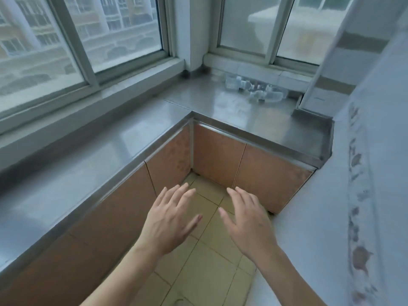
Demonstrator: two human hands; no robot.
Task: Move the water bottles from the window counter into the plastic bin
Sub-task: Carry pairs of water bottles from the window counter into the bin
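Clear plastic water bottles (256, 90) lie on their sides in a blurred cluster on the steel window counter (231, 111), at the far right under the right window. My left hand (170, 219) and my right hand (247, 219) hover side by side over the tiled floor, well short of the counter's front edge, palms down, fingers spread, holding nothing. No plastic bin is in view.
The steel counter runs in an L along two windows, with brown cabinet fronts (220, 155) below. A white wall with a patterned tile strip (357, 195) stands close on the right. Beige floor tiles (198, 272) lie underfoot.
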